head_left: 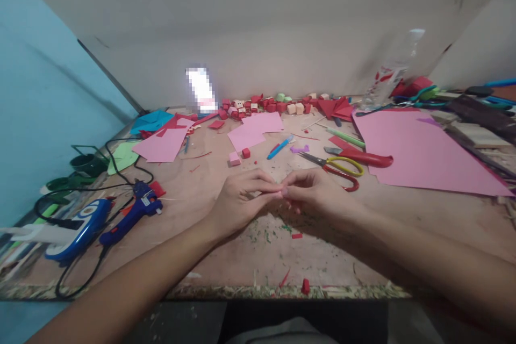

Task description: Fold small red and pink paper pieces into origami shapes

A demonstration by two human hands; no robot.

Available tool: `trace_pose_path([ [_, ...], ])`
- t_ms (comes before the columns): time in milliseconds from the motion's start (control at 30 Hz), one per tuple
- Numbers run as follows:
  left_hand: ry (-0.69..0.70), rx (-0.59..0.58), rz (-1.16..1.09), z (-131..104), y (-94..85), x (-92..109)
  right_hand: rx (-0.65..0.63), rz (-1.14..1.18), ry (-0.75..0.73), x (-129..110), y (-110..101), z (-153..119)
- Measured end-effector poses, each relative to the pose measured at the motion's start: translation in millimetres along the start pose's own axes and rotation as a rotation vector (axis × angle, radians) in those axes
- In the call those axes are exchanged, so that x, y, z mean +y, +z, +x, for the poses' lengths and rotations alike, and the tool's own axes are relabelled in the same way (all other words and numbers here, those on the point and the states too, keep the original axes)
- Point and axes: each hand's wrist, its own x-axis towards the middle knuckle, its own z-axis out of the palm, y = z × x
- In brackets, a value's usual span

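My left hand and my right hand meet fingertip to fingertip above the middle of the wooden table. Both are pinched closed, and whatever sits between the fingertips is too small or hidden to make out. Just beyond them lie a pink paper cube and a smaller red paper cube. A blue pen rests behind the hands. To the right of my right hand are scissors with one yellow and one red handle, and a red-handled cutter knife.
Pink paper sheets lie at right, others at the back. Several small paper cubes line the wall near a lit phone. A blue glue gun with a black cable lies left. A plastic bottle leans back right.
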Motion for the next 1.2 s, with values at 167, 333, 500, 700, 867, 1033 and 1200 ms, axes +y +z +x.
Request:
trace_pose_path([
  [167, -0.117, -0.022, -0.086, 2.7, -2.7, 0.1, 0.155, -0.3, -0.258, -1.6, 0.3, -2.7],
  [333, -0.197, 0.047, -0.221, 4.3, -1.6, -1.0, 0.193, -0.502, -0.492, 0.5, 1.0, -7.1],
  [500, -0.274, 0.041, -0.248, 3.4, 1.6, 1.0, 0.197, -0.571, -0.523, -1.0, 1.8, -11.5],
  [700, -0.214, 0.025, -0.163, 1.4, -0.1, 5.2, 0.225, -0.594, -0.561, -1.2, 4.1, -15.0],
  [867, -0.152, 0.021, -0.144, 2.2, -3.0, 6.8, 0.222, -0.625, -0.6, -3.0, 4.4, -16.4],
  [1033, -0.117, 0.015, -0.104, 2.0, -2.5, 10.5, 0.196, -0.689, -0.652, -3.8, 0.5, -17.9],
  [1200, -0.082, 0.023, -0.089, 1.6, -2.1, 10.1, 0.152, -0.597, -0.605, -3.6, -2.1, -14.5],
])
